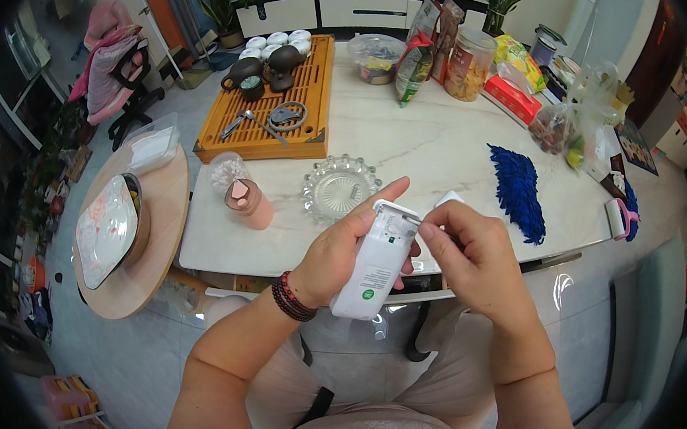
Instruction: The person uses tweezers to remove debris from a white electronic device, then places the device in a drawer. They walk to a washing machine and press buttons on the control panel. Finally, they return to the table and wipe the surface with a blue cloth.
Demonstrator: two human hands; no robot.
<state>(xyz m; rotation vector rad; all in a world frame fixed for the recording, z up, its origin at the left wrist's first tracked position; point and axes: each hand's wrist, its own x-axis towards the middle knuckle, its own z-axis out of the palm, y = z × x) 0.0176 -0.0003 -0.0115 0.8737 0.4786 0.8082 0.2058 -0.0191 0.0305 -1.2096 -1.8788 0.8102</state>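
Note:
My left hand (336, 254) holds a white handheld device (372, 266), probably a remote control, with its back facing up. An opened compartment shows at its upper end, and printed text and a green round mark are on its back. The thumb and forefinger of my right hand (467, 247) pinch together at the edge of this compartment; a small metallic thing shows at the fingertips, too hidden to name. Just behind the right fingers, a small white piece (449, 198) lies on the table. A scalloped glass ashtray (341, 187) sits beyond my left hand.
On the marble-look table (416, 142) stand a pink bottle (250, 205), a jar of cotton swabs (227, 170) and a wooden tea tray (262, 145) with teaware. Right are a blue chenille cloth (517, 195), a lint roller (621, 218), a tissue box (511, 98) and snack packages. An open drawer lies below my hands.

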